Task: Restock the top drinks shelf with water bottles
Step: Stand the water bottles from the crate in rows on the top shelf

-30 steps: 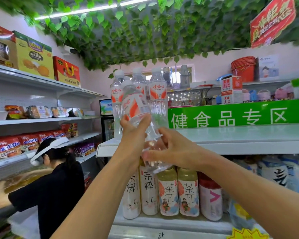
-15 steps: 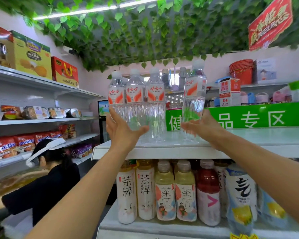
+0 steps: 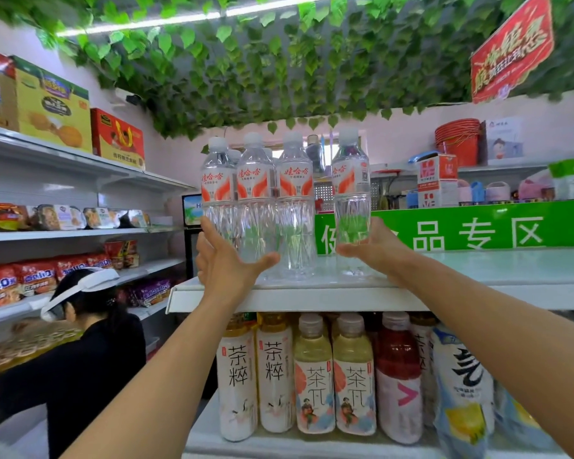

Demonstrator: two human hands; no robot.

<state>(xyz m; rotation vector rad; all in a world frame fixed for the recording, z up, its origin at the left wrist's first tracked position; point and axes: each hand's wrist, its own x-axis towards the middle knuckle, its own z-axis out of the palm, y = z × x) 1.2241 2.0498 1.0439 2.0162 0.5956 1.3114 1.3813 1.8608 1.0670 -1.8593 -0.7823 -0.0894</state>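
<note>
Shop shelf stocked with water bottles; right hand gripped one bottle, left hand spread open.

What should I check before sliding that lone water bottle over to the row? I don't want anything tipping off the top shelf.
1. Lone bottle upright on the top shelf: ok.
2. Right hand grips its base: ok.
3. Gap between it and the row of three bottles holds nothing: ok.
4. Left hand, open, steadies the row: ok, though firm contact cannot tell.
5. Row fully back from the shelf's front edge: cannot tell.
6. Bottles behind the front row leave room: cannot tell.
</note>
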